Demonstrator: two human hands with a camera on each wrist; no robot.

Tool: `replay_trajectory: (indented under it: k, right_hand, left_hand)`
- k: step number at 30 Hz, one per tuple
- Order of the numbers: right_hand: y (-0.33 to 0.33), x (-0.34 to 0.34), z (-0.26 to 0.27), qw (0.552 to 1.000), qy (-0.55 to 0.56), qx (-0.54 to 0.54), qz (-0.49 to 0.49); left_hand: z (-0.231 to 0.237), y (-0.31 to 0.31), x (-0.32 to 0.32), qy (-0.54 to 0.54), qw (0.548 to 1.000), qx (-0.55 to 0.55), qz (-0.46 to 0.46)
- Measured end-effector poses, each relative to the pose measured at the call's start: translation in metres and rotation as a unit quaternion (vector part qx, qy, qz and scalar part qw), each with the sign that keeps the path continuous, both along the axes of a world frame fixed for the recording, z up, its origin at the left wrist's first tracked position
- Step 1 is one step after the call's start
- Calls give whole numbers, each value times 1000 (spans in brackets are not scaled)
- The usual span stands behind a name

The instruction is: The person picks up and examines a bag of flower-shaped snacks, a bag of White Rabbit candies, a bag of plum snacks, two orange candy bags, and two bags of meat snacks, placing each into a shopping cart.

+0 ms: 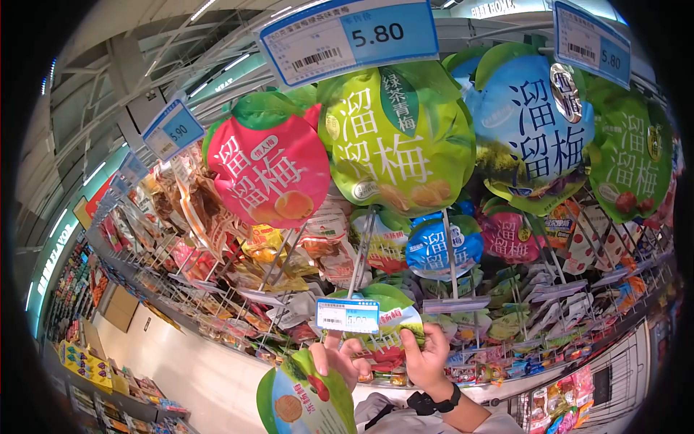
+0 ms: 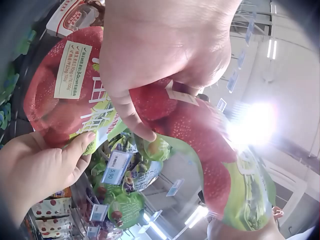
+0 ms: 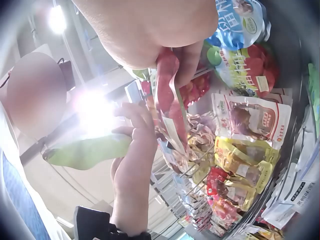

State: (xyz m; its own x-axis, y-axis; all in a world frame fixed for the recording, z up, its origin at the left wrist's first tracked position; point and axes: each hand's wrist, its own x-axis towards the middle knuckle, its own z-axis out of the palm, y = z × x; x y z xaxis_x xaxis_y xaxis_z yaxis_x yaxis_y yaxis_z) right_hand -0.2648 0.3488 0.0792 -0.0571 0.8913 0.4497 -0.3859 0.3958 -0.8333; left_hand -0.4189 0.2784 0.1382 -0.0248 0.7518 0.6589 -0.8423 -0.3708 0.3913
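Low in the head view, my left hand (image 1: 338,363) holds a snack pouch (image 1: 307,396) with a green edge, pale back and gold round mark. In the left wrist view, that hand (image 2: 165,45) crosses the top, and the held pouch (image 2: 210,160) shows red bumpy berries. My right hand (image 1: 431,358) pinches the edge of a second pouch (image 1: 394,317), printed with similar berries, on the rack behind a small price tag (image 1: 348,316). The right wrist view shows this hand (image 3: 155,25) gripping the pouch's red side (image 3: 170,95). Some left fingers reach toward this second pouch.
Large pink (image 1: 267,159), lime (image 1: 396,137) and blue (image 1: 531,130) pouches hang above the hands under price cards (image 1: 350,40). Metal hooks (image 1: 453,253) stick out between lower rows of snack bags. A shopping cart (image 1: 614,376) stands at lower right.
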Motion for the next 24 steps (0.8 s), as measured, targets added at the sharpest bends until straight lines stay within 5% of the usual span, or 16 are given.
replay_trajectory:
  k: [15,24]
  right_hand:
    - [36,-18,15,999,7,-19,-38]
    - [65,-31,36,996,19,-71,50]
  left_hand:
    - [-8,14,-1,-9,1000,12,-18]
    - [-35,21,-4,-11,1000,-10,-6]
